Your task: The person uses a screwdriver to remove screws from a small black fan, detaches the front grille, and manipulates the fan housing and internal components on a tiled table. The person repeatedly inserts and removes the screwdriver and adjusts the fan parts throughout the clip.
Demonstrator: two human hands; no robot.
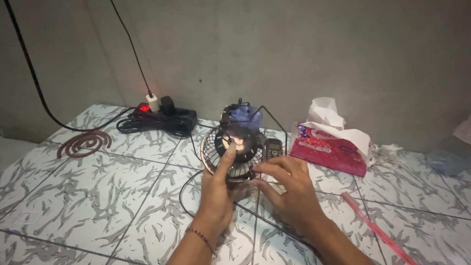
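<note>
A small round fan (234, 147) with a dark wire grille stands on the tiled floor near the wall, its blue motor housing (244, 114) behind it. My left hand (217, 189) rests against the front of the grille, its thumb pressing near the shiny hub. My right hand (289, 189) holds the lower right rim of the grille with its fingertips. A thin black cord loops on the floor beside the fan.
A black power strip (164, 118) with a red light and plugs lies at the wall. A brown coil (84, 142) lies at left. A small phone (273, 147), a pink tissue pack (329, 147) and a pink stick (378, 228) lie at right.
</note>
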